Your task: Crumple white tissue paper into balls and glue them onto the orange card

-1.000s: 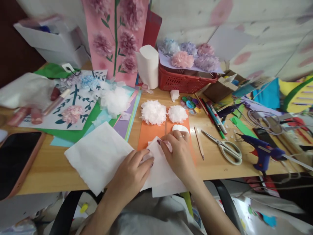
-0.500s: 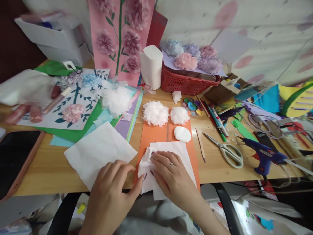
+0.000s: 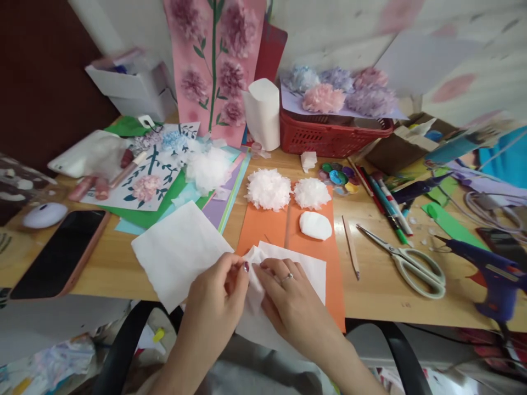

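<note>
Head view. Left grip (image 3: 214,307) and right grip (image 3: 294,307) meet at the near bench (image 3: 391,299) edge, fingertips pinched on the gathered left edge of a white tissue sheet (image 3: 307,269). The sheet lies on an orange card (image 3: 313,249), overhanging the bench edge. Ring on the right grip.

Far end of the card: two white tissue flowers (image 3: 268,189), side by side, and a white oval pad (image 3: 315,225) just below the right-hand one. A second tissue sheet (image 3: 177,255) lies flat, left of the card.

Right of the card: wooden stick (image 3: 351,247), scissors (image 3: 411,263), blue glue gun (image 3: 489,269). Phone (image 3: 61,255) at far left, screen dark.
</note>
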### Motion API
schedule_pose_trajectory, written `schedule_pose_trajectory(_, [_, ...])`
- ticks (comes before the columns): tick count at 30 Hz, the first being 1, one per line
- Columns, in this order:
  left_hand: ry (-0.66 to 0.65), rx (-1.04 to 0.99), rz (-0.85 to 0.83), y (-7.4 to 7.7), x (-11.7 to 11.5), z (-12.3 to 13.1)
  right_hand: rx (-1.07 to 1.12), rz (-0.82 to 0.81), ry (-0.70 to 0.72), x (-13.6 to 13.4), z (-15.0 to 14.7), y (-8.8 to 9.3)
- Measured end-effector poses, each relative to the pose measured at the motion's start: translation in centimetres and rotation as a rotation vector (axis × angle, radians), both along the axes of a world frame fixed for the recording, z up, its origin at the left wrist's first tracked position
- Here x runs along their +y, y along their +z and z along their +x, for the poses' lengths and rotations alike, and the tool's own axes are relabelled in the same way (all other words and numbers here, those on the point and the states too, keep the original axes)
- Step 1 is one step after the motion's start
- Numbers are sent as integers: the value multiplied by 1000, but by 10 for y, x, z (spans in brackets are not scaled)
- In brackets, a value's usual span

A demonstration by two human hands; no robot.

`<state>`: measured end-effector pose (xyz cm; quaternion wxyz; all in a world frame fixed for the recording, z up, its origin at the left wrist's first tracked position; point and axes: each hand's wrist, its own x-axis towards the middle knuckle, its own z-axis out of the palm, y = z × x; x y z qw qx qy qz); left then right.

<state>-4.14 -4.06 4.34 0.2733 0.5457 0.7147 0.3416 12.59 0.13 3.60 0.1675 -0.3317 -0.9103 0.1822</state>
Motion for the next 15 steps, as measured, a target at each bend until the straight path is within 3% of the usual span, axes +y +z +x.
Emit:
schedule_pose_trajectory(6, [-113,122,75,-14,3,5,129,-250,-6,2,11,8])
schedule_pose_trajectory(12, [-72,322,222,-21,0,-1,48,-76,-1,-5,10,-1])
schedule_pose_trajectory(15, [-107,310,242,-24,2,-2,80,-33,30,-6,10,3])
